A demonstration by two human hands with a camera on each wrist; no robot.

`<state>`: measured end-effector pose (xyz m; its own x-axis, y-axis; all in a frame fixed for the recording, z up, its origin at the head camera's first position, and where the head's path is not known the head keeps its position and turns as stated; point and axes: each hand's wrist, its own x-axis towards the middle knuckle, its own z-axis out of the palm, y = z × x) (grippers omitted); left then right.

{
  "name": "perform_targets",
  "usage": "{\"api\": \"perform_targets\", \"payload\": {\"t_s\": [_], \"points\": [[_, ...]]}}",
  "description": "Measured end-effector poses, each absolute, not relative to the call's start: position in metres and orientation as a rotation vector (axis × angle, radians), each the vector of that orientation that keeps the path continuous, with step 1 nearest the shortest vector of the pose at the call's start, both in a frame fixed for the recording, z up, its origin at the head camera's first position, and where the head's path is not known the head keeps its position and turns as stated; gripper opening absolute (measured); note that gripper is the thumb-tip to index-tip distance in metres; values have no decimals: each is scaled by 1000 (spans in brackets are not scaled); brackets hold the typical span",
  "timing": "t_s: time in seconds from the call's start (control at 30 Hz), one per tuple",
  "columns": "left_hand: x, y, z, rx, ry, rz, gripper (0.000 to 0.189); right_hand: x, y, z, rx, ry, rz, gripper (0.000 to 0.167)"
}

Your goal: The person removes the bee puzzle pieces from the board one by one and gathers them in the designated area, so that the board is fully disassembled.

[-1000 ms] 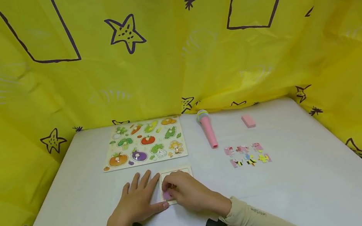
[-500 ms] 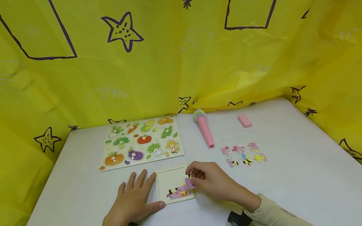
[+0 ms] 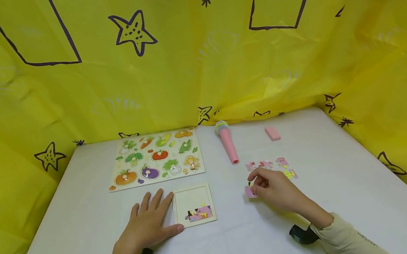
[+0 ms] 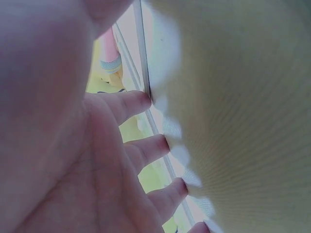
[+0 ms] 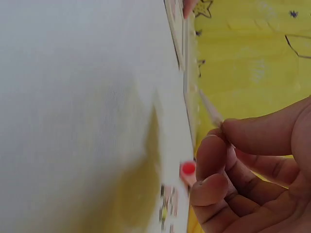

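Observation:
My left hand (image 3: 147, 223) lies with fingers spread on the table, its thumb and index fingertips at the left edge of a small wooden puzzle tray (image 3: 191, 188). Joined pink jigsaw pieces (image 3: 200, 213) fill the tray's lower right part. Over the table to the right of the tray, my right hand (image 3: 277, 188) pinches a pink jigsaw piece (image 3: 250, 192) between thumb and fingers. The right wrist view shows that piece (image 5: 211, 110) edge-on at the fingertips. Behind the right hand lie several loose pieces (image 3: 281, 162), partly hidden by it.
A vegetable peg puzzle board (image 3: 158, 169) lies behind the tray. To its right are a pink toy microphone (image 3: 228, 145) and a pink block (image 3: 273, 133). A yellow patterned curtain (image 3: 181, 82) hangs along the table's back and sides.
My right hand has moved right from the tray to beside the loose pieces, carrying a pink jigsaw piece out of the tray. The left hand stays at the tray's left edge.

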<state>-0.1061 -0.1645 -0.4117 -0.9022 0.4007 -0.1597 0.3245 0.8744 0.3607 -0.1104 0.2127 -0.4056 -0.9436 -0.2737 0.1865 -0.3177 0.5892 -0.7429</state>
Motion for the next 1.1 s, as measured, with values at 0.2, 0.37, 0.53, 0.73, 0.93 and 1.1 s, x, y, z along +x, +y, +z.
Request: {"api": "perform_targets", "payload": {"t_s": [0.2, 0.37, 0.53, 0.73, 0.93, 1.1], "points": [[-106, -165, -411, 546, 2818, 488, 98, -110, 234, -408, 363, -2814, 1257, 7], [-105, -167, -413, 531, 2826, 471, 98, -110, 242, -412, 348, -2846, 1214, 7], [-104, -168, -414, 533, 2829, 481, 97, -111, 245, -417, 362, -2869, 1157, 11], [-102, -167, -414, 525, 2810, 493, 97, -111, 246, -421, 410, -2902, 1059, 14], [-103, -166, -414, 536, 2816, 491, 98, -111, 246, -422, 418, -2920, 936, 15], [-104, -165, -416, 543, 2823, 502, 97, -112, 242, -417, 431, -2894, 924, 15]]}}
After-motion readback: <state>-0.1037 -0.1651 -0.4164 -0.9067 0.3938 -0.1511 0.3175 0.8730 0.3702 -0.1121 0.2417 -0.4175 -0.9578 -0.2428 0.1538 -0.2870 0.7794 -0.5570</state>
